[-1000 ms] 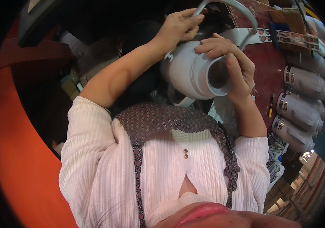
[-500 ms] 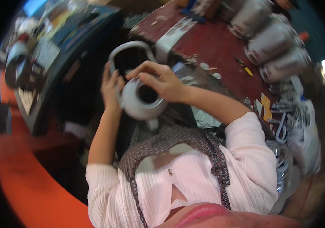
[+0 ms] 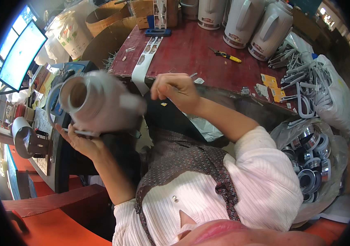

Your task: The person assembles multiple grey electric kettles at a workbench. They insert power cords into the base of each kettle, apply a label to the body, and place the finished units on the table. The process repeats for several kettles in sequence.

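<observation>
A pale grey thermos jug lies tilted at the left, its open mouth turned left and its body smeared by motion. My left hand supports it from below at the handle side, with fingers around the grey handle. Apart from the jug, my right hand is raised by the near edge of the red table, its fingers curled together. Whatever they may pinch is hidden. Just beyond that hand, a strip of printed stickers runs down over the table edge.
Several finished-looking jugs stand along the back right. A yellow-and-black tool lies before them. Grey handles spill from a plastic bag at the right; below, another bag holds metallic rings. A monitor stands far left.
My left hand has swung the jug to the left and tilted it. My right hand has come off the jug's rim and is now apart from it. The view has shifted too.
</observation>
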The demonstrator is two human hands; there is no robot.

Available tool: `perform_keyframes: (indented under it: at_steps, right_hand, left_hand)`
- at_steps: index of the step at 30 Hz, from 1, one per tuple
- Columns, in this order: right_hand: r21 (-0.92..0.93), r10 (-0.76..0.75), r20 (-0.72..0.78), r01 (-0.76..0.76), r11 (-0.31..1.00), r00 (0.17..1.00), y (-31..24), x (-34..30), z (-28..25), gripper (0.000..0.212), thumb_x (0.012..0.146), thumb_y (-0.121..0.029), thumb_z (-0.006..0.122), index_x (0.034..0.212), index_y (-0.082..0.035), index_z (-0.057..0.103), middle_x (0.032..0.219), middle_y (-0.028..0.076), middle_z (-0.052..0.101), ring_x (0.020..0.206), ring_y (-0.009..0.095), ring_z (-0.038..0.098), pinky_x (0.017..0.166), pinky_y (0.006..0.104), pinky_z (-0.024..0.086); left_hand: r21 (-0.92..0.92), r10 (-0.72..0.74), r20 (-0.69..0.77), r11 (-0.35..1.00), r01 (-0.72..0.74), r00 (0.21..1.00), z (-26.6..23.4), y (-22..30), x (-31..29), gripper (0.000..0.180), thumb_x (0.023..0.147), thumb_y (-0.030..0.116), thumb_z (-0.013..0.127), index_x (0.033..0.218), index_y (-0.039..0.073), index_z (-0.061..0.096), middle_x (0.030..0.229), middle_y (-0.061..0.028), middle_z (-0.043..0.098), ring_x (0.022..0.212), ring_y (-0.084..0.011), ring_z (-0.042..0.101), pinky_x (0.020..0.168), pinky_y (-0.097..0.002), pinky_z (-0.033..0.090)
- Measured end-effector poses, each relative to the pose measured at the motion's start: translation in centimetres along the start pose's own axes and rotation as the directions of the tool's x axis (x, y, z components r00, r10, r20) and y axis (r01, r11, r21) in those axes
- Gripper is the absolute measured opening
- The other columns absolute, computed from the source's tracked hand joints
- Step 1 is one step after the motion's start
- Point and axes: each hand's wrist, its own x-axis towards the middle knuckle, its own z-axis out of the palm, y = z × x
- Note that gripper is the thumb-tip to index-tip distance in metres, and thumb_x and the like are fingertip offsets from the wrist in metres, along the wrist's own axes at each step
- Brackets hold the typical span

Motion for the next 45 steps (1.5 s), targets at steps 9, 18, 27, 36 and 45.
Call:
perform_keyframes:
  at_steps: [9, 18, 27, 36, 45]
  right_hand:
    - [0.184, 0.661, -0.076, -0.641, 0.745, 0.747, 5.8, -10.2, 5.7, 0.031, 0.087, -0.021, 0.077, 0.102, -0.005, 0.056, 0.091, 0.001, 0.057, 0.084, 0.010, 0.053, 0.075, 0.0280, 0.048]
    - [-0.200, 0.076, -0.412, -0.171, 0.965, 0.908, 4.3, 3.2, -7.3, 0.031, 0.098, -0.025, 0.060, 0.075, -0.005, 0.060, 0.068, -0.004, 0.052, 0.066, 0.008, 0.048, 0.058, 0.0283, 0.038]
    - [-0.232, -0.037, -0.837, -0.293, 0.928, 0.545, 13.9, 12.0, -27.3, 0.049, 0.096, -0.049, 0.062, 0.068, -0.008, 0.055, 0.059, 0.001, 0.051, 0.051, 0.015, 0.044, 0.047, 0.0341, 0.034]
    - [-0.427, -0.110, -0.765, -0.371, 0.825, 0.635, 16.7, 14.7, -35.4, 0.043, 0.094, -0.032, 0.069, 0.109, 0.006, 0.058, 0.096, 0.011, 0.064, 0.080, 0.022, 0.058, 0.075, 0.0364, 0.048]
    - [-0.840, 0.143, 0.196, 0.091, 0.535, 0.970, 20.7, 11.7, -10.1, 0.041, 0.073, -0.026, 0.084, 0.106, -0.006, 0.071, 0.104, 0.011, 0.068, 0.098, 0.024, 0.063, 0.088, 0.0346, 0.049]
  left_hand:
    - [0.024, -0.092, 0.249, 0.996, 0.089, 0.964, -1.5, -6.1, 0.5, 0.046, 0.099, 0.006, 0.052, 0.144, 0.014, 0.042, 0.070, -0.0024, 0.049, 0.055, -0.0074, 0.042, 0.042, -0.0178, 0.031]
    - [0.775, -0.687, 0.564, 0.632, -0.007, 0.459, -1.1, -3.8, -8.6, 0.072, 0.095, 0.010, 0.058, 0.158, 0.011, 0.023, 0.073, -0.0044, 0.064, 0.072, -0.0094, 0.061, 0.063, -0.0241, 0.050]
    - [0.675, -0.777, 0.542, 0.629, 0.386, 0.319, -4.1, -10.8, -4.9, 0.043, 0.100, 0.012, 0.057, 0.140, 0.000, 0.048, 0.076, -0.0039, 0.064, 0.071, -0.0095, 0.062, 0.066, -0.0231, 0.050]
    - [0.749, -0.819, 0.359, 0.539, 0.386, 0.447, -11.1, -16.1, -2.5, 0.030, 0.099, 0.014, 0.059, 0.125, -0.002, 0.060, 0.075, -0.0036, 0.065, 0.070, -0.0083, 0.060, 0.067, -0.0227, 0.048]
    - [0.713, -0.923, 0.266, 0.382, 0.588, 0.277, -11.6, -18.2, -2.0, 0.029, 0.098, 0.015, 0.060, 0.122, -0.003, 0.060, 0.077, -0.0051, 0.066, 0.070, -0.0087, 0.059, 0.067, -0.0227, 0.047]
